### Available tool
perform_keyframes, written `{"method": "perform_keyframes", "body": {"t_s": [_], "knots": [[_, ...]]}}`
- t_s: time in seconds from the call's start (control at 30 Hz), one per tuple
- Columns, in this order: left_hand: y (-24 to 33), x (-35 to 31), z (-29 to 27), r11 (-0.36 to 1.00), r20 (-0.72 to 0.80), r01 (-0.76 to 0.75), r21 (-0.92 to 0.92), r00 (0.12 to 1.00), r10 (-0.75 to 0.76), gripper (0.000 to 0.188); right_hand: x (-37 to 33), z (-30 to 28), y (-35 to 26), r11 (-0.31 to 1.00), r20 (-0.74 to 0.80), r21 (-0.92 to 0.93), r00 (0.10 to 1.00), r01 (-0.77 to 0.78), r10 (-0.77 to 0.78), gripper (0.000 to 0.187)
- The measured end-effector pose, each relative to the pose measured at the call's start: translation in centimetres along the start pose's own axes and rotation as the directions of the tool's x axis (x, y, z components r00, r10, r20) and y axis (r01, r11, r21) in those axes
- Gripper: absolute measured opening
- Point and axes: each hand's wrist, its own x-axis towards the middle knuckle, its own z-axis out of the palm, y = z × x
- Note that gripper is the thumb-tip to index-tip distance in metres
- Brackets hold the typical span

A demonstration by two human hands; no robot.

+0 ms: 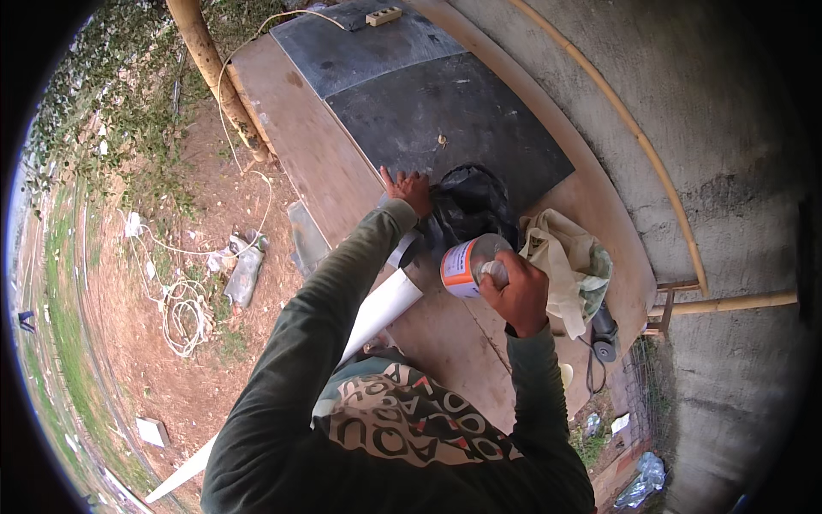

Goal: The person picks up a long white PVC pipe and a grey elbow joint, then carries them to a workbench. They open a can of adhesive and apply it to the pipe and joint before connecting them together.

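Note:
In my right hand [521, 293] is a round container with an orange and white label [460, 267], held tilted above the table, fingers closed around its narrow end. Just beyond it lies a crumpled black plastic bag [471, 201]. My left hand [407, 190] rests at the near edge of a dark board [445, 111], beside the bag, its visible fingers spread. Part of that hand is hidden by the sleeve and bag. A white pipe [384, 310] slants below my left forearm. A short white piece with a dark inside [404, 248] sits near the pipe's end.
A cream cloth bag [556, 261] and a dark power tool with a cord [604, 334] lie on the wooden table's [295, 116] right side. A power strip [383, 16] stands at the far end. Bamboo poles [642, 137] and a concrete wall [728, 206] border the right. Coiled cable [184, 317] lies on the ground.

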Motion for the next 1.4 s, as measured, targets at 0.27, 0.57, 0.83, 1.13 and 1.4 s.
{"method": "perform_keyframes", "body": {"t_s": [0.27,0.57,0.83,1.13,1.4], "knots": [[3.8,-20.1,-5.1,0.633,-0.049,-0.105,-0.767,0.993,0.105,0.016,-10.5,7.5,-2.4,0.915,0.083,-0.09,0.913,-0.392,0.4,0.037],[4.2,-24.8,-6.2,0.194,0.693,0.666,-0.72,0.7,0.171,0.059,-12.1,2.6,-4.5,0.997,0.163,0.068,0.985,0.043,-0.054,0.037],[2.3,-25.6,-7.8,0.54,0.246,0.282,-0.793,0.959,-0.141,0.078,-8.0,2.9,-9.0,0.996,0.1,-0.084,0.995,0.008,0.0,0.037],[-5.2,-20.1,-11.3,0.357,0.076,0.29,-0.888,0.858,-0.509,0.063,3.4,11.6,-12.2,0.978,-0.102,0.072,0.977,0.197,-0.19,0.034],[-11.6,-16.1,-14.2,0.146,0.137,0.195,-0.97,0.933,-0.334,0.06,10.4,14.8,-12.9,0.89,-0.138,0.171,0.905,0.422,-0.402,0.03]]}}
